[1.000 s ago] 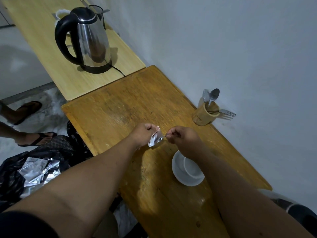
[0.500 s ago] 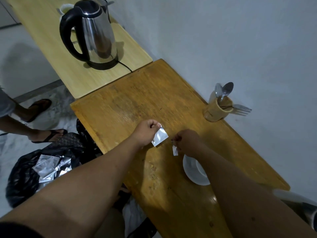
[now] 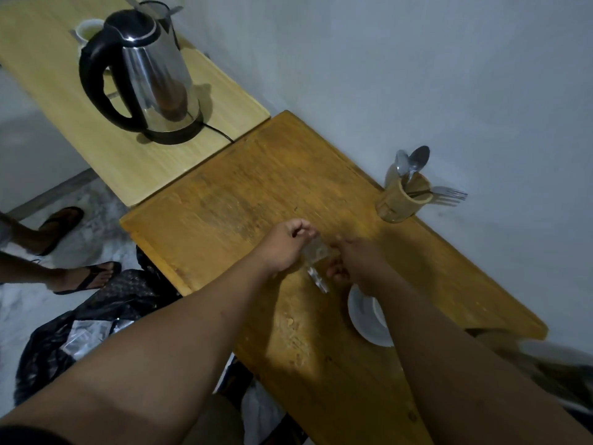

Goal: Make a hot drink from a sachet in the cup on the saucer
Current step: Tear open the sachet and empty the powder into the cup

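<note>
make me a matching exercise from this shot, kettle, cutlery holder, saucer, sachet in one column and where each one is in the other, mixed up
Things:
1. kettle
2. cutlery holder
3. saucer
4. sachet

Places:
A. partly hidden under the right forearm
B. between the left hand and right hand
C. on the paler far table
D. by the wall on the darker near table, holding spoons and a fork

Pairs: 1-C, 2-D, 3-A, 4-B
</note>
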